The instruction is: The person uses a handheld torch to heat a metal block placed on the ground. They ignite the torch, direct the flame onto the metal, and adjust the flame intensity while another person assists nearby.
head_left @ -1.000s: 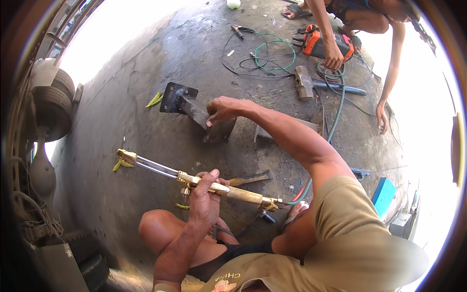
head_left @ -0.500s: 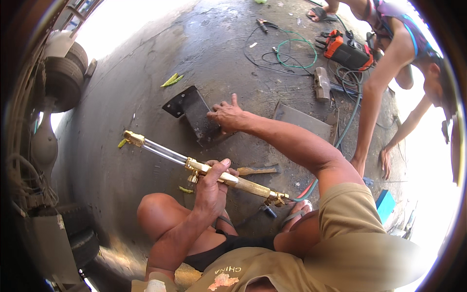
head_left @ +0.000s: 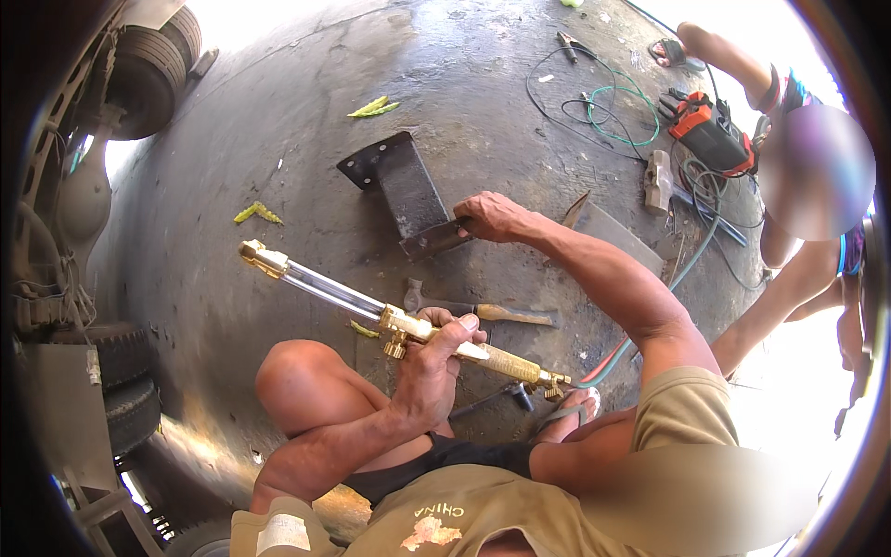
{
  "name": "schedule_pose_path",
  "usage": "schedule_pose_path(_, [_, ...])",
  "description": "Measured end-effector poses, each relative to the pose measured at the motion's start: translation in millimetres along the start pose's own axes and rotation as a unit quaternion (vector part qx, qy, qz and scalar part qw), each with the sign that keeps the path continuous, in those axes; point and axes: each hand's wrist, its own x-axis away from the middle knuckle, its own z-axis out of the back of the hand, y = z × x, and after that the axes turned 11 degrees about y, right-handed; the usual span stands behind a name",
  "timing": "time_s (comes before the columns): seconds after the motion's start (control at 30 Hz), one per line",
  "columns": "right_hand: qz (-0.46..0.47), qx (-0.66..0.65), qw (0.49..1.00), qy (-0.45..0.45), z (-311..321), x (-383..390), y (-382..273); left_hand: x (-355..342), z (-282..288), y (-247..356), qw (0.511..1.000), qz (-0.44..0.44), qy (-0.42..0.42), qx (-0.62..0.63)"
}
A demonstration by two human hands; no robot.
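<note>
My left hand (head_left: 432, 362) is wrapped round the handle of a brass cutting torch (head_left: 506, 364). The torch lies slantwise in front of me, its head pointing to the far left, with a red and a green hose at its right end. Beyond it, a black metal bracket (head_left: 413, 190) rests on the floor, with a drilled plate at its far left end. My right hand (head_left: 492, 218) is closed on the bracket's near right edge; some of the fingertips are hidden. A hammer (head_left: 510, 314) with a wooden handle lies below that hand, past the torch.
At the right lie a sledgehammer (head_left: 658, 181), a flat metal plate (head_left: 613, 234) and an orange-black welding machine (head_left: 710, 135) among cables. A co-worker (head_left: 807, 269) is beside them. Green cable (head_left: 624, 91) loops at the back. Large tyres (head_left: 144, 79) stand at the left.
My right hand has gone from spread fingers over the bracket to a grip on its near right edge. The bracket sits turned slightly. The co-worker's hands have left the floor near my right arm.
</note>
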Motion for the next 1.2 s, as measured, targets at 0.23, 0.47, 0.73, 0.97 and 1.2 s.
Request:
schedule_pose_path(0.23, [-0.026, 0.022, 0.999, 0.035, 65, -47, 27, -10, -1, -5, 1.0, 0.006, -0.013, 0.001])
schedule_pose_path(0.47, [-0.109, 0.183, 0.968, 0.129, 93, -49, 26, -25, -7, -7, 0.998, 0.017, -0.017, -0.056])
schedule_pose_path(0.73, [-0.22, 0.162, 0.962, 0.026, 132, 29, 29, -17, -25, -15, 0.997, 0.007, -0.028, -0.069])
schedule_pose_path(0.97, [-0.185, -0.097, 0.972, -0.103, 147, 89, -82, -12, -37, -12, 0.996, -0.021, -0.028, -0.08])
schedule_pose_path(1.2, [-0.119, -0.265, 0.949, -0.122, 89, 201, -120, -5, -68, -19, 0.988, -0.038, -0.12, -0.084])
